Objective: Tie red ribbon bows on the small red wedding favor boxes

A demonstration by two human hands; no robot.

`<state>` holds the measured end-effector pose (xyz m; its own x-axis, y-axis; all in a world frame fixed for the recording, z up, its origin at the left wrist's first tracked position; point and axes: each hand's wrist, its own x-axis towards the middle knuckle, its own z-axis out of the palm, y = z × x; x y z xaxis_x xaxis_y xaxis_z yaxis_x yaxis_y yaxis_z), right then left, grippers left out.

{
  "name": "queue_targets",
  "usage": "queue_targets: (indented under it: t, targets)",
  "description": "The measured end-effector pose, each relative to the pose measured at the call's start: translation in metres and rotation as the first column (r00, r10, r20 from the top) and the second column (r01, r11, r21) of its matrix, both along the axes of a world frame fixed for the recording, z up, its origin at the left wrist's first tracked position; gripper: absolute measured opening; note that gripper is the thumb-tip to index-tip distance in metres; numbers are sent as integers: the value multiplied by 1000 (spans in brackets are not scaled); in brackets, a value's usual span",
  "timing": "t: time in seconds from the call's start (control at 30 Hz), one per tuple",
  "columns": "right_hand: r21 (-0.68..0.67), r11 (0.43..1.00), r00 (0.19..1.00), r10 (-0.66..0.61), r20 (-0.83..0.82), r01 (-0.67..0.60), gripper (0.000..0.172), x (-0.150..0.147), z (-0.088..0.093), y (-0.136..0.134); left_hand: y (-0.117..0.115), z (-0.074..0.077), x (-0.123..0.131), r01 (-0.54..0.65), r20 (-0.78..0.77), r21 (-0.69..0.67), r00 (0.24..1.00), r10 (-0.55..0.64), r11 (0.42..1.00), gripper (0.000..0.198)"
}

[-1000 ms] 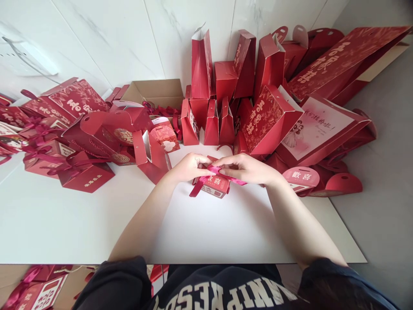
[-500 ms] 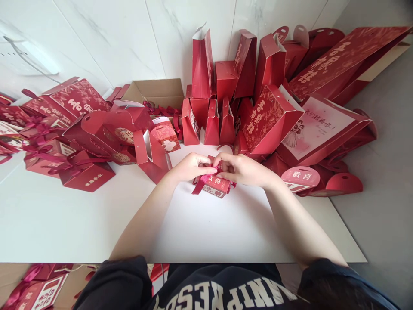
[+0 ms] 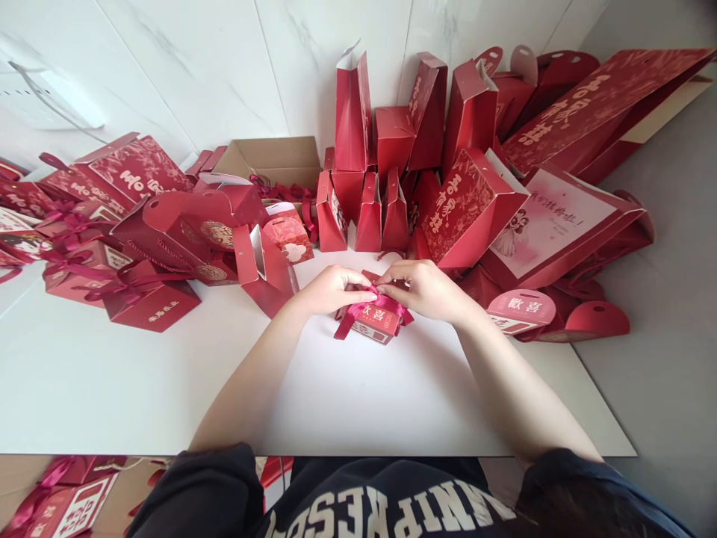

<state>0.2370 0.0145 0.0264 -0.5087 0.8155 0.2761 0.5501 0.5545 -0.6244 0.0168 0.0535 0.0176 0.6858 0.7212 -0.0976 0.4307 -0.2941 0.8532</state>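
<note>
A small red gift box (image 3: pixel 376 323) with pale characters on its top sits on the white table, in front of my body. Dark pink ribbon (image 3: pixel 348 321) lies across the top of the box, gathered at its middle, with tails hanging at both sides. My left hand (image 3: pixel 339 288) pinches the ribbon at the gathered middle between thumb and fingers. From the other side my right hand (image 3: pixel 417 288) also pinches the ribbon, close to the left fingertips. The back of the box is partly hidden behind the fingers.
Red gift bags and boxes stand along the wall, such as a bag (image 3: pixel 462 202) at right and a ribboned box (image 3: pixel 151 299) at left. An open cardboard box (image 3: pixel 274 157) stands behind. The table's front edge (image 3: pixel 140 454) runs near my body. Below it lies another ribboned box (image 3: pixel 72 508).
My right hand has shifted slightly right, away from the left, and a ribbon loop now shows spread over the right side of the box top. My left hand stays in place.
</note>
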Motion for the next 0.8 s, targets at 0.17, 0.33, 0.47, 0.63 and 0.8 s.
queue_targets:
  t: [0.17,0.33,0.47,0.63,0.8]
  targets:
    - [39,999,1000,-24,12,24,11,-1,1,-1,-1,1,0,-11,-13,-5,1000,11,1000,27]
    - [-35,998,999,-43,5,43,8,4,2,1,0,1,1,-1,82,-143,997,13,990,28]
    - [-75,997,1000,12,-26,-14,7,7,2,2,0,0,2,-18,123,-190,991,42,982,24]
    - [-146,988,998,34,-56,-42,16,4,-1,3,0,0,1,4,141,-186,990,23,983,22]
    - [-190,981,998,16,-64,-28,18,3,-7,4,-1,2,2,10,142,-176,990,16,984,22]
